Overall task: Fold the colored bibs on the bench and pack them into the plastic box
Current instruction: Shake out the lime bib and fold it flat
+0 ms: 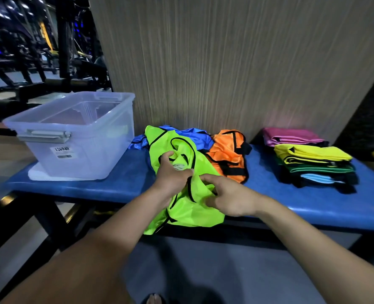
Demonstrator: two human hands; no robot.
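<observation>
Green bib point(181, 207) at bench point(124, 183) front edge, hem overhanging. Left hand point(172, 174) and right hand point(227, 196) both grip it, fingertips buried in folds. Plastic box point(76, 137) at left end, contents unclear.

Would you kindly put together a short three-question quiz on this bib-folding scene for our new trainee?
1. True or false: both the left hand and the right hand grip the lime green bib.
2. Which bib lies on top of the folded stack at the right end of the bench? A) orange B) pink C) blue
3. Fill in: the plastic box stands on the ____ end of the bench.

Key: 1 true. 2 B, the pink bib; the orange bib and blue bib lie unfolded behind the green one. 3 left.
</observation>
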